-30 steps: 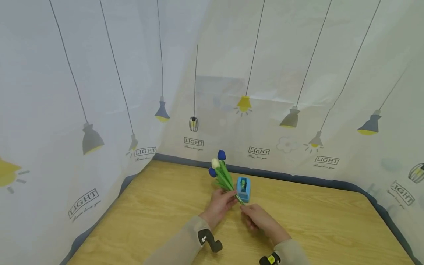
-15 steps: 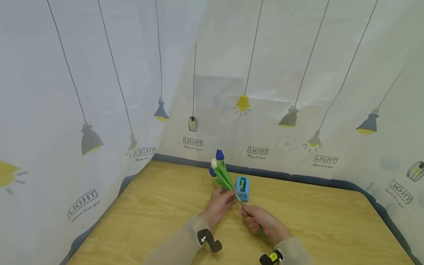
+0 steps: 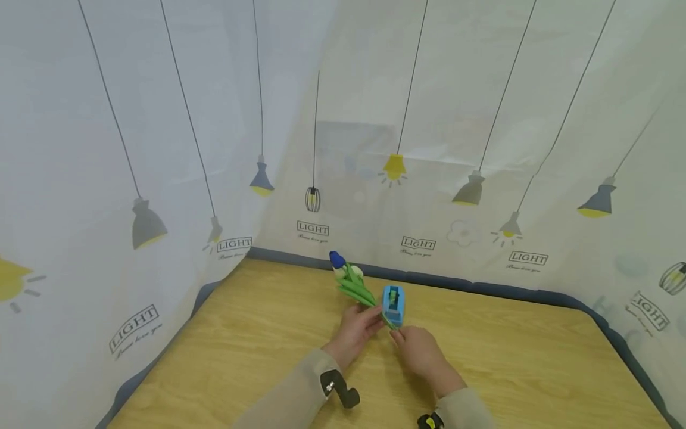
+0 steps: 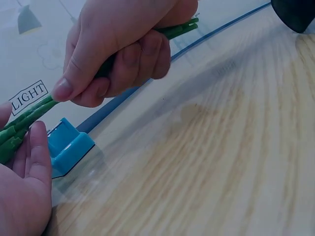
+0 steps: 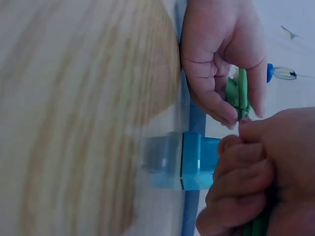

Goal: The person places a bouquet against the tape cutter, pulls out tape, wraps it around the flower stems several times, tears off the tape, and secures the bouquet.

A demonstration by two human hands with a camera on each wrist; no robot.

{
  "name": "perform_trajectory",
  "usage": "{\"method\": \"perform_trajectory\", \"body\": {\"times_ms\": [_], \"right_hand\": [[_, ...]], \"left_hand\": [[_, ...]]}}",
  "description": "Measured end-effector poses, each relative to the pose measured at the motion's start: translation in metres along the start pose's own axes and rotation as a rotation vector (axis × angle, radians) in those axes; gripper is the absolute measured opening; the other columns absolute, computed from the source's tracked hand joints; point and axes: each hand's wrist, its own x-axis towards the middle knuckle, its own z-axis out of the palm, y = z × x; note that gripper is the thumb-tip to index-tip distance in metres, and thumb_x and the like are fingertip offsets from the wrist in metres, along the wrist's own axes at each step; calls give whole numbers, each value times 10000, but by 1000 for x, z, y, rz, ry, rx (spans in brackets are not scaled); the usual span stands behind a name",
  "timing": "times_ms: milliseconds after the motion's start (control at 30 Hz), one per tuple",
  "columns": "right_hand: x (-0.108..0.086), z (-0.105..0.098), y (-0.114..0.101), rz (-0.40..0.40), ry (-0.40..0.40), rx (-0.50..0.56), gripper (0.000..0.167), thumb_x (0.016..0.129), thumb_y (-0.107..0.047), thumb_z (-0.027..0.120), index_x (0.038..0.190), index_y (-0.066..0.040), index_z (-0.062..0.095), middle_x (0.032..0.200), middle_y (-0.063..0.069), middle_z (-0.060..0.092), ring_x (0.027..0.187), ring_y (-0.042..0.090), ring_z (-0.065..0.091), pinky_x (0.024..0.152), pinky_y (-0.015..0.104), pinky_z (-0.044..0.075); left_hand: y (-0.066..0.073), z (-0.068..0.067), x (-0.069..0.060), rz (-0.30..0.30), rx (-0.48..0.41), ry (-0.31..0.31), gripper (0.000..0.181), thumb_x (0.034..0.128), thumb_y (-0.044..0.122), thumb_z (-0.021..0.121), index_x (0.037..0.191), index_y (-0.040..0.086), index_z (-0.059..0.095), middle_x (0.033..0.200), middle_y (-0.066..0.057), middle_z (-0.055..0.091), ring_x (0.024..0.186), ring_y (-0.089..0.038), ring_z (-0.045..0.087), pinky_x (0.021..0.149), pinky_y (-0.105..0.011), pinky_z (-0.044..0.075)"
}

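Observation:
A small bunch of tulips (image 3: 358,289), blue and white blooms with green leaves, slants above the wooden table. My left hand (image 3: 355,330) holds the stems just below the leaves; in the right wrist view its thumb and fingers curve loosely about them. Lower down, my right hand (image 3: 423,353) grips the stems (image 4: 182,30) in curled fingers, and their cut ends poke out behind it in the left wrist view. Right beside the stems stands a blue tape dispenser (image 3: 393,305) with a greenish roll inside; its serrated cutter (image 4: 55,127) shows in the left wrist view.
The wooden table (image 3: 525,357) spreads out on both sides of the hands. A white curtain (image 3: 466,119) printed with lamps surrounds it, with a dark blue border (image 3: 439,280) along the table's back edge.
The bunch has turned about its stems: the blooms have swung left and lower, and just one blue bloom shows. My right hand slid down the stems, then back up, and has rolled over.

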Motion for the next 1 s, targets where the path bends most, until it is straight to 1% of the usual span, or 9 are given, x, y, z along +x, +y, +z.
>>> {"method": "perform_trajectory", "body": {"times_ms": [167,300,467,600,767,833,867,933,1000], "right_hand": [[-1,-2,-6,-76,59,-211,294,1091,-203,593,824,-107,670,643,-25,517,598,138,474,587,322,429],[-2,-3,-9,-84,67,-241,275,1084,-200,608,837,-101,677,652,-17,541,602,139,480,587,328,436],[0,-5,-8,-68,4,-130,329,1097,-208,581,779,-124,599,635,-18,472,576,140,442,567,298,397],[0,-12,-1,-13,-110,9,375,1095,-233,579,734,-130,564,599,-27,479,525,127,440,518,265,371],[-4,-30,6,88,-274,180,398,1093,-307,586,794,-52,649,606,43,618,491,160,580,477,289,498],[-4,-35,8,117,-269,205,418,1098,-354,572,881,-19,696,683,72,676,551,184,646,531,335,574],[-3,-38,9,124,-243,189,431,1103,-380,559,932,-16,716,738,69,700,603,178,664,575,352,594],[-2,-42,11,159,-161,173,439,1106,-404,548,1031,-20,745,828,69,737,686,180,685,655,381,611],[-1,-45,13,201,-76,192,407,1106,-378,558,1088,-20,751,855,76,734,728,183,673,691,384,603]], "left_hand": [[1,1,-1,-12,13,21,418,1004,83,726,1351,-85,564,1020,-35,703,883,-107,717,853,-245,627],[3,1,0,-19,23,28,431,1007,80,719,1367,-89,553,1027,-38,692,888,-111,711,853,-244,622],[5,1,0,-12,31,26,438,1007,55,699,1385,-85,527,1023,-25,661,897,-116,693,851,-244,619],[5,0,-1,-13,35,6,475,983,26,698,1404,-75,502,1036,-41,645,908,-132,686,851,-251,621],[2,1,-5,-32,59,-19,468,956,16,725,1369,-43,513,1062,-70,653,916,-145,710,860,-255,635],[-1,2,-7,-34,65,-13,430,956,23,734,1333,-27,534,1064,-75,657,919,-147,713,869,-259,638],[-2,2,-8,-32,69,-6,398,957,30,740,1303,-22,550,1061,-77,660,921,-148,713,872,-260,638],[-4,4,-10,-29,104,14,347,958,53,747,1253,-20,579,1056,-84,673,921,-153,714,873,-267,641],[-6,6,-14,-39,152,42,304,950,83,763,1194,-10,609,1049,-88,688,915,-154,719,865,-268,641]]}}
